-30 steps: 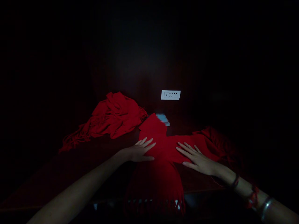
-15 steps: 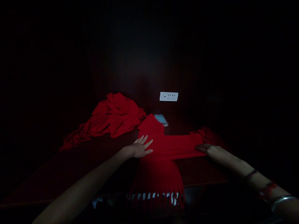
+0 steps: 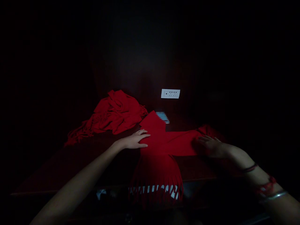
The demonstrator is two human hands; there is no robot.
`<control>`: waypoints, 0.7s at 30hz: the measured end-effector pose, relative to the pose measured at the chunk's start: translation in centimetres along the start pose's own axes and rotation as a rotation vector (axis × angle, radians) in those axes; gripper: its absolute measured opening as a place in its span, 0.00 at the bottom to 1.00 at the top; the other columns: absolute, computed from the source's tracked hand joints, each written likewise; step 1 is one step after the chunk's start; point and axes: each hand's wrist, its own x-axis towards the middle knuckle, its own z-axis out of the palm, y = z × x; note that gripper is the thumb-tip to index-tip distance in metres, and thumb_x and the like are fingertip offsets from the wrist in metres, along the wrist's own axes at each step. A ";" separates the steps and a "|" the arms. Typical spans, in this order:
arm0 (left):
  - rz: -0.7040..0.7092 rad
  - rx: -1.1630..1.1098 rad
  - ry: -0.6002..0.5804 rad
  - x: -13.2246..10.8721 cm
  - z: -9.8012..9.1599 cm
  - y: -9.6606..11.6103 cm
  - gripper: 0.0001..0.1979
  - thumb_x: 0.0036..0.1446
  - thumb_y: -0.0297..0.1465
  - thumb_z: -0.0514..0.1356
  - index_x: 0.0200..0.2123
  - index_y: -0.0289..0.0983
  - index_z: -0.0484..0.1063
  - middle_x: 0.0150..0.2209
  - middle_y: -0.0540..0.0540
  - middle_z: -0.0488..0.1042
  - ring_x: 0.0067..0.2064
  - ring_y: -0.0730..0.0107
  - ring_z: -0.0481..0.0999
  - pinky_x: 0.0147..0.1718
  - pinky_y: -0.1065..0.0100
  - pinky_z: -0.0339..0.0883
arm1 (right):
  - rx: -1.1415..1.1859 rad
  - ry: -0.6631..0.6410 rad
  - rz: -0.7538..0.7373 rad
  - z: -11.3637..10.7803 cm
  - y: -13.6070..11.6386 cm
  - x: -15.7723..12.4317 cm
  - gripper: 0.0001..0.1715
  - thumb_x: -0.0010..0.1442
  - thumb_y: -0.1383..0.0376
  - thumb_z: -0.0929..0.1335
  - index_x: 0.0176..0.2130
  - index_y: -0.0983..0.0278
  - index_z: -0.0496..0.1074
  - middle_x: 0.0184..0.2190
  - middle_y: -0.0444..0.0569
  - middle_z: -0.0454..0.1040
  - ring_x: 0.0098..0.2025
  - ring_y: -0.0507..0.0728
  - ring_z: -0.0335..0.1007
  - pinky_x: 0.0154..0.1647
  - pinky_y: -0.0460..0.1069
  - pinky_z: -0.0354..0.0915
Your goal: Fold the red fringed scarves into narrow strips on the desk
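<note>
A red fringed scarf lies on a dark tabletop, laid out like a cross. One fringed end drapes over the front edge, and another part stretches to the right. My left hand is open, fingers spread over the left side where the parts cross. Over the right-hand stretch is my right hand, its fingers extended and slightly blurred; whether it presses on the cloth is hard to see. Part of that right end is in shadow behind the hand.
A crumpled red fringed cloth is heaped at the back left of the dark table. Behind the scarf lies a pixelated light-blue object. A white power socket is on the back wall. Pale items show below the front edge.
My left hand has slid slightly left on the scarf. My right hand has shifted from the scarf's lower right edge, its fingers now more spread. The view has tilted slightly.
</note>
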 end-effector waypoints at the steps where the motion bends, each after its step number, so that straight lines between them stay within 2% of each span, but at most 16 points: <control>1: 0.071 0.021 0.036 -0.8 -0.5 0.1 0.20 0.52 0.35 0.50 0.50 0.39 0.56 0.53 0.44 0.52 0.54 0.66 0.51 0.49 0.67 0.47 | 0.082 -0.076 -0.099 -0.9 -1.7 0.3 0.32 0.39 0.66 0.67 0.47 0.62 0.62 0.47 0.55 0.62 0.49 0.63 0.55 0.44 0.57 0.56; 2: 0.140 0.045 0.059 -1.5 -0.9 0.3 0.17 0.52 0.30 0.50 0.46 0.40 0.60 0.51 0.46 0.56 0.51 0.69 0.55 0.49 0.69 0.48 | 0.184 -0.088 -0.198 -1.9 -3.6 0.7 0.32 0.43 0.64 0.66 0.50 0.63 0.59 0.49 0.53 0.60 0.50 0.60 0.54 0.46 0.54 0.55; 3: 0.198 0.073 0.069 -2.2 -1.2 0.5 0.15 0.51 0.27 0.49 0.43 0.41 0.62 0.48 0.48 0.59 0.49 0.72 0.58 0.48 0.70 0.49 | 0.274 -0.053 -0.244 -2.7 -5.6 1.1 0.27 0.49 0.63 0.62 0.50 0.62 0.58 0.48 0.51 0.61 0.49 0.57 0.56 0.47 0.52 0.55; 5: 0.275 0.144 0.074 -3.2 -1.3 1.0 0.14 0.51 0.22 0.48 0.40 0.41 0.64 0.43 0.50 0.63 0.45 0.74 0.62 0.46 0.71 0.51 | 0.364 -0.025 -0.302 -3.3 -9.5 1.6 0.20 0.54 0.63 0.58 0.48 0.61 0.60 0.44 0.49 0.65 0.45 0.54 0.60 0.45 0.49 0.57; 7: 0.325 0.230 0.079 -3.6 -0.9 1.4 0.13 0.51 0.22 0.48 0.39 0.40 0.64 0.40 0.50 0.66 0.43 0.73 0.63 0.45 0.70 0.52 | 0.333 0.008 -0.277 -2.6 -12.3 1.9 0.18 0.54 0.62 0.59 0.46 0.62 0.61 0.41 0.50 0.66 0.42 0.55 0.61 0.42 0.49 0.58; 9: 0.377 0.305 0.087 -3.5 -0.4 1.7 0.12 0.53 0.23 0.47 0.40 0.40 0.63 0.38 0.49 0.67 0.40 0.73 0.64 0.42 0.70 0.53 | 0.273 0.037 -0.191 -1.0 -13.9 2.1 0.17 0.53 0.62 0.60 0.44 0.64 0.62 0.38 0.52 0.66 0.38 0.55 0.63 0.37 0.48 0.59; 12: 0.445 0.388 0.101 -2.8 0.0 1.9 0.11 0.55 0.25 0.45 0.38 0.41 0.64 0.34 0.48 0.68 0.36 0.73 0.65 0.40 0.70 0.54 | 0.271 0.073 -0.065 0.9 -14.4 2.4 0.13 0.54 0.67 0.58 0.41 0.64 0.62 0.34 0.51 0.66 0.33 0.53 0.64 0.31 0.46 0.59; 15: 0.470 0.448 0.115 -2.0 0.0 2.0 0.10 0.56 0.27 0.45 0.33 0.39 0.65 0.31 0.48 0.67 0.33 0.72 0.64 0.38 0.70 0.54 | 0.401 0.142 -0.039 1.4 -13.9 3.0 0.14 0.51 0.74 0.58 0.39 0.65 0.61 0.33 0.50 0.66 0.33 0.51 0.63 0.32 0.44 0.58; 19: 0.389 0.475 0.178 -1.8 0.1 1.7 0.07 0.54 0.28 0.47 0.29 0.37 0.63 0.33 0.46 0.64 0.35 0.70 0.62 0.36 0.69 0.54 | 0.481 0.245 -0.003 0.9 -12.9 3.4 0.20 0.44 0.80 0.59 0.38 0.66 0.62 0.33 0.50 0.65 0.34 0.51 0.61 0.35 0.44 0.57; 21: 0.351 0.444 0.199 -2.0 0.3 1.6 0.05 0.52 0.28 0.48 0.29 0.36 0.62 0.35 0.45 0.63 0.37 0.69 0.61 0.37 0.69 0.54 | 0.440 0.205 0.013 0.8 -12.5 3.3 0.20 0.44 0.79 0.59 0.38 0.66 0.63 0.34 0.50 0.64 0.34 0.51 0.61 0.34 0.44 0.57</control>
